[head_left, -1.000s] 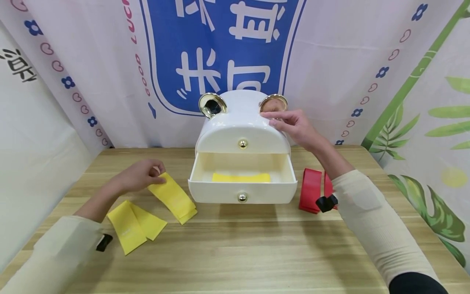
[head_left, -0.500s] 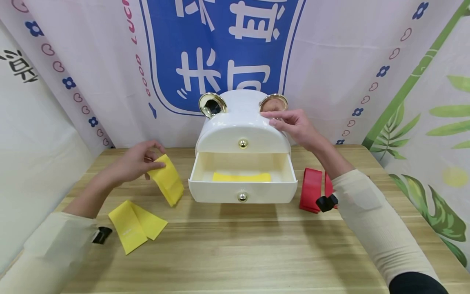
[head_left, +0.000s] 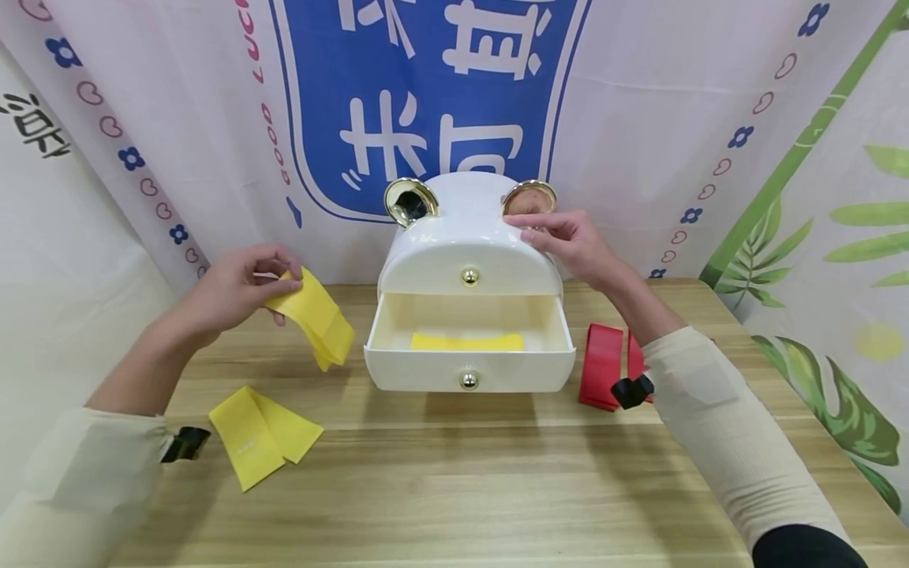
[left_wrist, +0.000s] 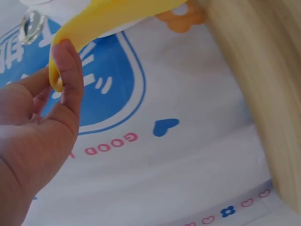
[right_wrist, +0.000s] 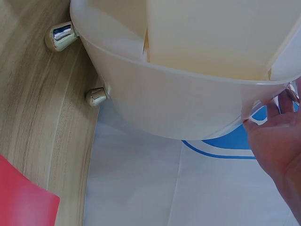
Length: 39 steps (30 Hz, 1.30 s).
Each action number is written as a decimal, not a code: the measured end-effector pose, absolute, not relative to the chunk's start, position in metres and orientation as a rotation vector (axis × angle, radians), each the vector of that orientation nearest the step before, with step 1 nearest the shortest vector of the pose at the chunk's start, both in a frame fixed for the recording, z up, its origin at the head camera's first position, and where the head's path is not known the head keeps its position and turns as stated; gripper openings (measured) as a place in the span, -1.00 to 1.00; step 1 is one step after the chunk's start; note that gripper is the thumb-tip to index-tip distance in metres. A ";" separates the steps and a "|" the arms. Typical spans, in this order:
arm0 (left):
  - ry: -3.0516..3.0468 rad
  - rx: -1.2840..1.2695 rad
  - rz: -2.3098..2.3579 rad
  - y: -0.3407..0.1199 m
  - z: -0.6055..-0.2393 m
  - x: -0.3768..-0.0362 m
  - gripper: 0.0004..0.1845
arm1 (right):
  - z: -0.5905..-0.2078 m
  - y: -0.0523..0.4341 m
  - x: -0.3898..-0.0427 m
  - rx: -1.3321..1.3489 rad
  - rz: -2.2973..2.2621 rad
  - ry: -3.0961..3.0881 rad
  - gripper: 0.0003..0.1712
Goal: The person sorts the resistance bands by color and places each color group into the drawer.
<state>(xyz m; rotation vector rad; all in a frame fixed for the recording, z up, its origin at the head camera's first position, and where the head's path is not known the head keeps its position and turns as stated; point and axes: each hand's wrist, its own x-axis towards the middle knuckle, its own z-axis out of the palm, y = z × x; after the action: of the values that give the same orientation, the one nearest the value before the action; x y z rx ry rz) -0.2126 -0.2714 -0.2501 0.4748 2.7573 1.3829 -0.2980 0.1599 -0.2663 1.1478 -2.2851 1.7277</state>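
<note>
My left hand (head_left: 234, 293) pinches one end of a folded yellow resistance band (head_left: 317, 317) between thumb and fingers, above the table left of a white drawer box. The band's free end droops to the right; in the left wrist view the yellow band (left_wrist: 108, 21) bends over the fingertips. On the drawer box (head_left: 465, 209), which has two round gold-rimmed ears, my right hand (head_left: 578, 248) rests its fingertips at the base of the right ear. The lower drawer (head_left: 419, 372) is pulled out, and another yellow band (head_left: 467, 342) lies inside it.
A second folded yellow band (head_left: 263, 438) lies on the wooden table (head_left: 454, 489) at the front left. Red bands (head_left: 602, 367) lie to the right of the box, partly behind the right forearm. A printed curtain (head_left: 639, 142) hangs behind the table.
The left hand has lifted the yellow band off the table, moving back and slightly left with it. The right hand and drawer box have stayed in place.
</note>
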 end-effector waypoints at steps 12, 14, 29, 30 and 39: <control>2.810 0.426 1.587 -0.255 -0.218 -0.196 -0.72 | -0.266 0.160 -0.299 1.166 1.724 -2.273 -0.66; 2.802 0.456 1.634 -0.251 -0.213 -0.193 -0.74 | -0.266 0.160 -0.299 1.167 1.725 -2.273 -0.66; 2.373 0.735 2.086 -0.222 -0.184 -0.177 -0.72 | -0.265 0.161 -0.299 1.164 1.729 -2.277 -0.66; 2.362 0.743 2.087 -0.219 -0.183 -0.177 -0.72 | -0.265 0.161 -0.299 1.161 1.729 -2.279 -0.66; 2.291 0.890 2.145 -0.195 -0.183 -0.177 -0.73 | -0.266 0.160 -0.299 1.154 1.720 -2.285 -0.66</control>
<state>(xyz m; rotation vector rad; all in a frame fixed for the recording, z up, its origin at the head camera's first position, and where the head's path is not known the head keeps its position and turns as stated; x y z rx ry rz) -0.1769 -0.1953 -0.1833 0.8898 2.2911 2.1448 -0.2990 0.1603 -0.2662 1.1540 -2.2850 1.7197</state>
